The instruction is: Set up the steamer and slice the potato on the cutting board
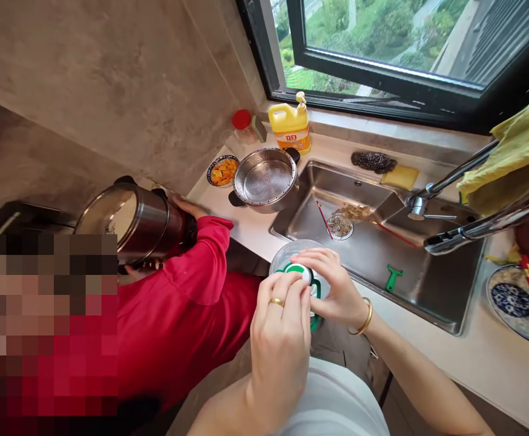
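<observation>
At the far left, another person's head is covered by a pixelated block, beside which a red sleeve (203, 260) is seen. A steel pot (149, 221) is touched on its right by that person's hand (187, 206); the other hand is largely hidden under the pot. Farther right, a bowl (209, 175) of orange pieces is slightly overlapped by a perforated pot (267, 175). The left hand (280, 315) is raised from below, back upward, its ringed fingers bent together and closed on a green-and-white lid (299, 269), the thumb concealed. The clear container (287, 249) beneath is held before the body, near the counter's edge; its sides are mostly covered and its contents cannot be made out. The right hand (335, 284) is angled in from the lower right, fingers curved over the far side and thumb set apart; whether anything is pinched cannot be told. In the sink (373, 260), a green peeler (393, 278) is left beyond the right wrist. At the far right, a plate (492, 295) and the red chopsticks across it are cut off.
</observation>
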